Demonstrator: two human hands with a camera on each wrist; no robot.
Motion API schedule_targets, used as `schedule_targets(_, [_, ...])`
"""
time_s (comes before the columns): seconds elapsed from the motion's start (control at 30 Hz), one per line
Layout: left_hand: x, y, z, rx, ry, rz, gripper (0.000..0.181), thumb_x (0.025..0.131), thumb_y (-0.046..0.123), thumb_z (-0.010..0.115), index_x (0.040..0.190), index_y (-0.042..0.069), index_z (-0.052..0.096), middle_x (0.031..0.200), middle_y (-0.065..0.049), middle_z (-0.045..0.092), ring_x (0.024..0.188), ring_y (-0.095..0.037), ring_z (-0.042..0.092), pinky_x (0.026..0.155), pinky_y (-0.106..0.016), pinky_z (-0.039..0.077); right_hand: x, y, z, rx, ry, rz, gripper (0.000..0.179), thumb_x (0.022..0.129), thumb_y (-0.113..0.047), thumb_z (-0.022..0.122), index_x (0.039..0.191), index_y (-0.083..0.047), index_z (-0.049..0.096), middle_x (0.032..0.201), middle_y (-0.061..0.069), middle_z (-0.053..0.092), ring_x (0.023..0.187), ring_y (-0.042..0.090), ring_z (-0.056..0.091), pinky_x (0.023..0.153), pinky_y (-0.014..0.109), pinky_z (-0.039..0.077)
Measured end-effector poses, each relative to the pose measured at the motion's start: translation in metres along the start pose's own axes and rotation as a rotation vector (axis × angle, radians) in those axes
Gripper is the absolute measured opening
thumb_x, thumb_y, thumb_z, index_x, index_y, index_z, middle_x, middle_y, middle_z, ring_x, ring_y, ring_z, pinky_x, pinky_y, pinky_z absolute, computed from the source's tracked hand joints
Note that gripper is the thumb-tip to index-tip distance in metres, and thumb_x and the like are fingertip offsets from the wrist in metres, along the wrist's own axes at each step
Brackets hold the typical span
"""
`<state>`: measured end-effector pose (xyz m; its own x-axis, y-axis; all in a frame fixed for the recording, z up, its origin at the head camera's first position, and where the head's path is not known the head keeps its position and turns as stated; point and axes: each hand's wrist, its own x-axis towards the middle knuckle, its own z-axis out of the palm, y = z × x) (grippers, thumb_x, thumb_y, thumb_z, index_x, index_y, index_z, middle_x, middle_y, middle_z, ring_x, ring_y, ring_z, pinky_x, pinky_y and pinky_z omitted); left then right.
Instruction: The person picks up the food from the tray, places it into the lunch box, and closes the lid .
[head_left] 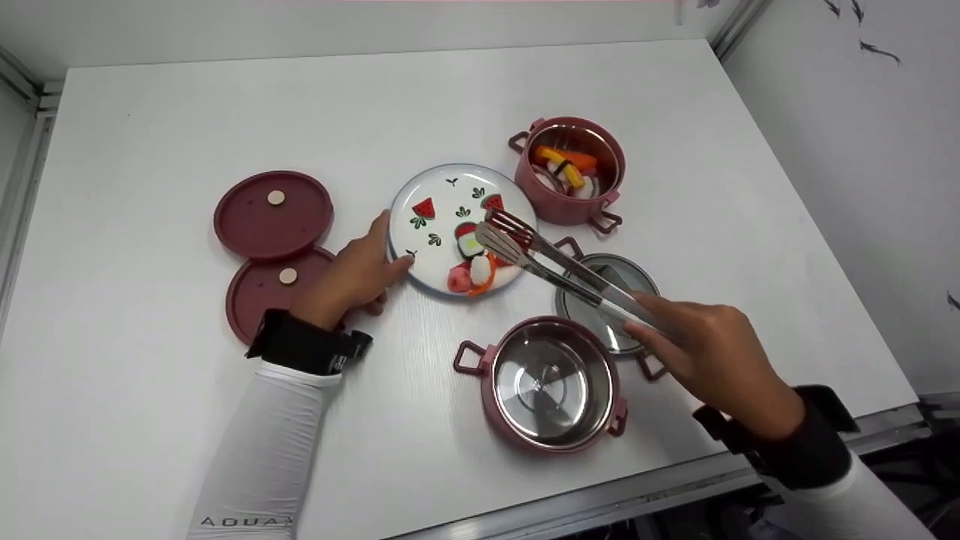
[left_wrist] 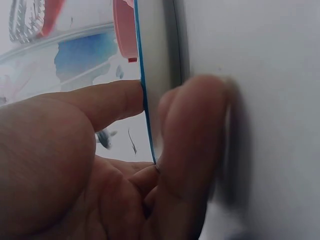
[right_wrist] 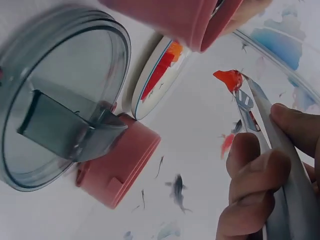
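Observation:
My left hand (head_left: 360, 270) pinches the left rim of a round white plate (head_left: 439, 180) printed with watermelon slices, its thumb on top. In the left wrist view, other fingers curl beneath the blue-edged plate (left_wrist: 155, 60). Small food pieces, including a pink one (head_left: 459, 278) and a white-and-orange one (head_left: 480, 271), lie near its front edge. My right hand (head_left: 712, 352) grips metal tongs (head_left: 570, 279), whose slotted tips are over the plate's right half. A small orange-red shape (right_wrist: 230, 79) shows at the tips in the right wrist view.
A red pot (head_left: 559, 206) behind the plate's right side holds yellow, orange and white pieces. Nearer stands another red pot (head_left: 551, 386), its steel bottom showing. A glass lid (head_left: 611, 300) lies beneath the tongs. Two dark red lids (head_left: 274, 217) overlap at left.

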<state>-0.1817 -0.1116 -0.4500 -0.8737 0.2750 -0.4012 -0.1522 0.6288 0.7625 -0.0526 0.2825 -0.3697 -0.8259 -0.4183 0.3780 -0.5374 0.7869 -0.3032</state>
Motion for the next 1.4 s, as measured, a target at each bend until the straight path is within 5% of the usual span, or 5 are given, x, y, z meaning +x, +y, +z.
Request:
schedule_targets(0.23, [0.0, -0.001, 0.001, -0.011, -0.019, -0.011, 0.081, 0.102, 0.031, 0.055, 0.162, 0.027, 0.0, 0.077, -0.013, 0.055, 0.048, -0.021, 0.057, 0.047, -0.036, 0.055, -0.065, -0.003, -0.018, 0.221, -0.021, 0.157, 0.049, 0.074, 0.009, 0.082, 0.119, -0.008, 0.074, 0.095, 0.005, 0.078, 0.082, -0.007, 0.067, 0.061, 0.007, 0.05])
schedule_targets(0.57, [-0.001, 0.001, -0.005, 0.015, -0.013, -0.01, 0.082, 0.102, 0.031, 0.055, 0.162, 0.025, -0.001, 0.08, -0.013, 0.056, 0.047, -0.021, 0.059, 0.047, -0.034, 0.054, -0.111, 0.003, -0.026, 0.187, -0.098, 0.187, 0.052, 0.069, 0.007, 0.085, 0.117, -0.01, 0.075, 0.099, 0.009, 0.077, 0.081, -0.009, 0.065, 0.057, 0.007, 0.047])
schedule_targets(1.0, [0.001, 0.003, -0.002, 0.01, -0.03, -0.015, 0.08, 0.102, 0.031, 0.055, 0.161, 0.026, 0.002, 0.081, -0.013, 0.056, 0.048, -0.02, 0.057, 0.048, -0.034, 0.055, -0.106, 0.006, -0.028, 0.109, -0.102, 0.219, 0.054, 0.071, 0.001, 0.086, 0.122, -0.013, 0.074, 0.101, 0.006, 0.078, 0.077, -0.004, 0.063, 0.064, 0.007, 0.046])
schedule_targets(1.27, [-0.001, 0.002, -0.002, -0.011, -0.029, -0.032, 0.08, 0.102, 0.031, 0.056, 0.161, 0.026, 0.003, 0.08, -0.012, 0.055, 0.048, -0.02, 0.057, 0.048, -0.035, 0.056, -0.067, 0.014, -0.021, -0.043, -0.16, 0.269, 0.054, 0.081, -0.017, 0.084, 0.131, -0.016, 0.065, 0.067, -0.003, 0.062, 0.057, 0.002, 0.043, 0.051, 0.018, 0.037])
schedule_targets(1.4, [0.0, 0.001, -0.001, 0.003, -0.022, -0.024, 0.08, 0.102, 0.032, 0.056, 0.161, 0.025, 0.002, 0.08, -0.012, 0.056, 0.047, -0.02, 0.057, 0.048, -0.034, 0.055, -0.039, 0.025, -0.015, -0.109, -0.178, 0.193, 0.057, 0.08, -0.024, 0.084, 0.133, -0.018, 0.065, 0.06, -0.003, 0.055, 0.054, 0.006, 0.037, 0.05, 0.022, 0.032])
